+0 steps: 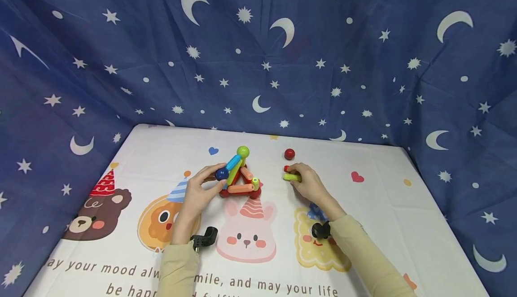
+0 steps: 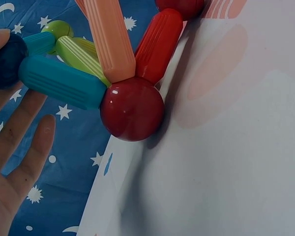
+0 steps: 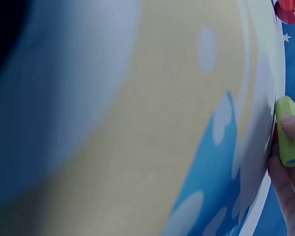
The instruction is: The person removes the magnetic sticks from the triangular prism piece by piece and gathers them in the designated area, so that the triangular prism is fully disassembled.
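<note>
A structure of magnetic building sticks and balls stands on the table. Its dark blue ball point(image 1: 221, 173) is pinched by my left hand point(image 1: 200, 193) between thumb and fingers. From that ball, blue sticks point(image 2: 63, 81) run to a lime green ball point(image 1: 243, 151) on top and a red ball point(image 2: 132, 109) at the base. Orange sticks point(image 1: 240, 189) and a red stick point(image 2: 160, 45) are also part of it. To the right, my right hand point(image 1: 310, 185) pinches a lime green stick point(image 3: 288, 132). A red stick point(image 1: 286, 168) lies just behind it, mostly hidden by the fingers.
A loose red ball point(image 1: 289, 154) lies beyond the right hand. The table is covered by a white cloth point(image 1: 383, 225) with printed cartoon animals and lettering. A blue star-and-moon curtain point(image 1: 258, 63) hangs behind the table and at both sides.
</note>
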A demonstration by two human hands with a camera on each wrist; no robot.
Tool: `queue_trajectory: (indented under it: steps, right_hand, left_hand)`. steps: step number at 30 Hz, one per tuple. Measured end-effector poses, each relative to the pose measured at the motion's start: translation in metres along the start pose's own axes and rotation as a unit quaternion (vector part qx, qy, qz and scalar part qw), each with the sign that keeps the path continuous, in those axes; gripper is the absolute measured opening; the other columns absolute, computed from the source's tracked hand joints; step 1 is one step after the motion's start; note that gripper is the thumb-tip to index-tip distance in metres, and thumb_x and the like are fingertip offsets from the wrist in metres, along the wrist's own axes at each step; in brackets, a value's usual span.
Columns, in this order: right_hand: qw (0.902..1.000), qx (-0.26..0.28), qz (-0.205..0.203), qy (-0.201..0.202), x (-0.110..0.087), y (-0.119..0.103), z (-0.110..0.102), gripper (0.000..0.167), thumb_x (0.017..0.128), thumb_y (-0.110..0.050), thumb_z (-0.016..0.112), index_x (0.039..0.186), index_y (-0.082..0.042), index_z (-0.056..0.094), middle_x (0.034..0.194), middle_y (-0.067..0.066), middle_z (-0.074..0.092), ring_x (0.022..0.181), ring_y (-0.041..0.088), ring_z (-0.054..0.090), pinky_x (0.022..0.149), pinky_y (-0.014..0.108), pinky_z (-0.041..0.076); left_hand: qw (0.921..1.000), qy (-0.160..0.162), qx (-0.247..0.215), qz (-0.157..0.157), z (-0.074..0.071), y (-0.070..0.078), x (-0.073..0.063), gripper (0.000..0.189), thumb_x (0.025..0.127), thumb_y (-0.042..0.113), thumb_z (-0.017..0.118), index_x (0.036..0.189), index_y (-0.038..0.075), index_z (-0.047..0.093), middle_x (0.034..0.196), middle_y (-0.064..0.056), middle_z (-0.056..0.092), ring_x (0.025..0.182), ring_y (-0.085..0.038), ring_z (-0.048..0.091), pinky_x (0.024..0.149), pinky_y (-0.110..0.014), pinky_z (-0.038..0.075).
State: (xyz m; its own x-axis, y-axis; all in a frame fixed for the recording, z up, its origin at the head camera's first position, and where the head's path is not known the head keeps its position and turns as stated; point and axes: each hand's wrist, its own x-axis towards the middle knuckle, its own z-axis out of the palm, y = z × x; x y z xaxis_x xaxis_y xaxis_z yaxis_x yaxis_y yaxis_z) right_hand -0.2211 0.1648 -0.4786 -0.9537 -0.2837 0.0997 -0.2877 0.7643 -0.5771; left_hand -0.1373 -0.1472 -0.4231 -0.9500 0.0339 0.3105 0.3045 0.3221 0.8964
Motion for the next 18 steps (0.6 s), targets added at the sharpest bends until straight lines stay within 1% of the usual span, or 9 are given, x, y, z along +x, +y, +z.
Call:
queue_trajectory:
  steps: [1,6,8,10,12,15,18]
  right_hand:
    - [1.0000,-0.007,0.003,0.001,-0.0002,0.0003,-0.0007,0.033,0.081,0.002,0.070,0.113,-0.007,0.064,0.107,0.009,0.066,0.098,0.024,0.059,0.092,0.041,0.052]
    - [0.9983,-0.056,0.015,0.013,0.0000,0.0022,-0.0050,0.031,0.080,-0.005,0.075,0.109,-0.008,0.064,0.099,0.006,0.064,0.089,0.021,0.055,0.082,0.037,0.051]
    - [0.9965,-0.079,0.019,0.022,0.0005,0.0029,-0.0068,0.029,0.079,-0.008,0.076,0.105,-0.009,0.065,0.095,0.005,0.063,0.086,0.020,0.054,0.077,0.035,0.050]
    - [0.9942,-0.100,0.026,0.029,0.0016,0.0045,-0.0078,0.026,0.078,-0.011,0.078,0.102,-0.009,0.066,0.090,0.004,0.062,0.082,0.020,0.053,0.072,0.032,0.048]
    - [0.9924,-0.115,0.032,0.033,0.0024,0.0051,-0.0083,0.024,0.078,-0.013,0.078,0.098,-0.009,0.067,0.087,0.004,0.061,0.079,0.019,0.051,0.067,0.030,0.046]
    - [0.9924,-0.111,0.040,0.034,0.0033,0.0052,-0.0082,0.021,0.078,-0.013,0.078,0.096,-0.009,0.067,0.084,0.004,0.059,0.077,0.019,0.051,0.066,0.029,0.044]
    - [0.9943,-0.091,0.044,0.035,0.0036,0.0042,-0.0072,0.021,0.078,-0.010,0.078,0.096,-0.008,0.066,0.086,0.005,0.059,0.077,0.018,0.051,0.068,0.029,0.047]
  left_hand:
    - [1.0000,0.001,0.001,0.001,0.0000,-0.0003,0.0000,0.040,0.084,0.000,0.069,0.124,0.001,0.063,0.120,-0.019,0.064,0.098,-0.012,0.061,0.091,-0.031,0.054]
    - [0.9999,0.000,0.003,-0.010,-0.0003,-0.0023,0.0007,0.040,0.085,0.001,0.069,0.124,0.002,0.063,0.122,-0.018,0.064,0.099,-0.015,0.061,0.093,-0.034,0.053]
    - [0.9999,-0.002,0.004,-0.015,-0.0004,-0.0033,0.0010,0.041,0.085,0.002,0.069,0.125,0.003,0.063,0.123,-0.017,0.064,0.100,-0.014,0.061,0.094,-0.035,0.053]
    - [0.9999,-0.002,0.003,-0.015,-0.0003,-0.0041,0.0013,0.041,0.085,0.002,0.069,0.125,0.003,0.063,0.123,-0.017,0.064,0.099,-0.012,0.060,0.094,-0.034,0.053]
    - [0.9999,-0.002,0.002,-0.013,-0.0001,-0.0038,0.0012,0.041,0.085,0.002,0.069,0.125,0.003,0.063,0.123,-0.017,0.064,0.099,-0.011,0.060,0.094,-0.038,0.053]
    - [1.0000,-0.002,-0.002,-0.007,0.0000,-0.0030,0.0011,0.040,0.085,0.001,0.069,0.124,0.002,0.063,0.123,-0.018,0.064,0.099,-0.011,0.061,0.094,-0.043,0.053]
    - [1.0000,-0.001,-0.004,-0.006,0.0004,-0.0023,0.0006,0.040,0.085,0.001,0.069,0.124,0.002,0.063,0.122,-0.018,0.064,0.100,-0.014,0.061,0.093,-0.045,0.053]
